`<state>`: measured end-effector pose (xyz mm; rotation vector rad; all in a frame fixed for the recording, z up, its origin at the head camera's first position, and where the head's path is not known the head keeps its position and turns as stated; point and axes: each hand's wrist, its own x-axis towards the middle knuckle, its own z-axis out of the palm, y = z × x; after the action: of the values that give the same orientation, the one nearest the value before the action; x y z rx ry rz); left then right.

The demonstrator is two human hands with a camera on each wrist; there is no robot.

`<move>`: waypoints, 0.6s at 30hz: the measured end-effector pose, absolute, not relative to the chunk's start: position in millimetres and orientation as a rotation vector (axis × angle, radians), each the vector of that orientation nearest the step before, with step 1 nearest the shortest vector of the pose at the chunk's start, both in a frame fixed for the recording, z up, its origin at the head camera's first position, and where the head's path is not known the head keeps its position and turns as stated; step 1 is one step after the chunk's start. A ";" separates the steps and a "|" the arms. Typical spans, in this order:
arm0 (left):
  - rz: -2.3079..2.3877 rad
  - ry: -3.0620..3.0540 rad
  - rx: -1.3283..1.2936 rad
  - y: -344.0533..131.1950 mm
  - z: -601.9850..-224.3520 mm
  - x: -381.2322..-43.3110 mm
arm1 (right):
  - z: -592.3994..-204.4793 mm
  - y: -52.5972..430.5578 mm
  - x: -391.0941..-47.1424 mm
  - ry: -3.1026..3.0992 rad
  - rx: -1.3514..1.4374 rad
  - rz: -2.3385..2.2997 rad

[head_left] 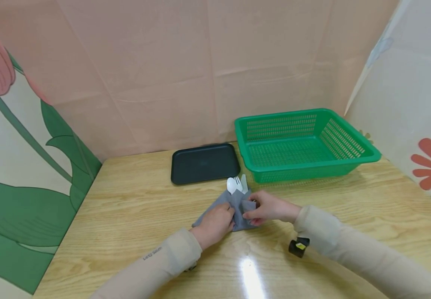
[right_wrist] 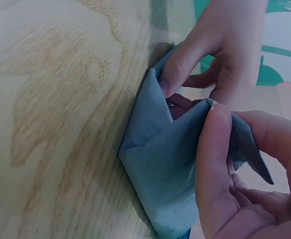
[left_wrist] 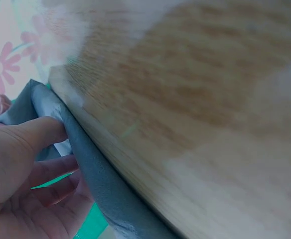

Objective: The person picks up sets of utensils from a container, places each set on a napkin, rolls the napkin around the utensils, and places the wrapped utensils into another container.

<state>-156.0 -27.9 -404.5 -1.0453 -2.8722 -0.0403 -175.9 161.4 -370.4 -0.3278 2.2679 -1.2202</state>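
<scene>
A grey cloth napkin (head_left: 239, 222) lies on the wooden table, partly folded around white cutlery. Out of its far end stick the heads of a spoon (head_left: 232, 185), a fork (head_left: 237, 181) and a knife (head_left: 244, 183); their handles are hidden in the cloth. At the napkin's left side, my left hand (head_left: 217, 223) holds the fold between thumb and fingers. My right hand (head_left: 269, 207) pinches a flap on the other side. In the right wrist view that flap of the napkin (right_wrist: 160, 164) stands raised, its corner poking out past the fingers.
Behind the napkin, a black tray (head_left: 205, 164) lies flat near the back edge. To its right stands a green plastic basket (head_left: 312, 167) with slotted walls. A pink sheet (head_left: 163, 83) hangs behind the wooden table (head_left: 125, 207).
</scene>
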 end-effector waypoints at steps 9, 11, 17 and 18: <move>-0.052 -2.875 -1.057 -28.2 -402.7 -155.2 | -373.5 156.6 -175.8 2.265 -0.355 -1.212; -0.051 -2.874 -1.053 -28.2 -402.4 -154.9 | -374.0 155.4 -175.6 2.259 -0.351 -1.216; -0.047 -2.878 -1.049 -28.3 -402.4 -155.2 | -376.6 152.4 -175.5 2.256 -0.344 -1.225; -0.046 -2.878 -1.051 -28.4 -402.7 -155.3 | -377.4 152.0 -175.5 2.258 -0.346 -1.224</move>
<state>-155.3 -28.4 -402.7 -1.0512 -2.8779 -0.0459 -175.5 152.0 -377.4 -0.3458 2.2582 -1.2242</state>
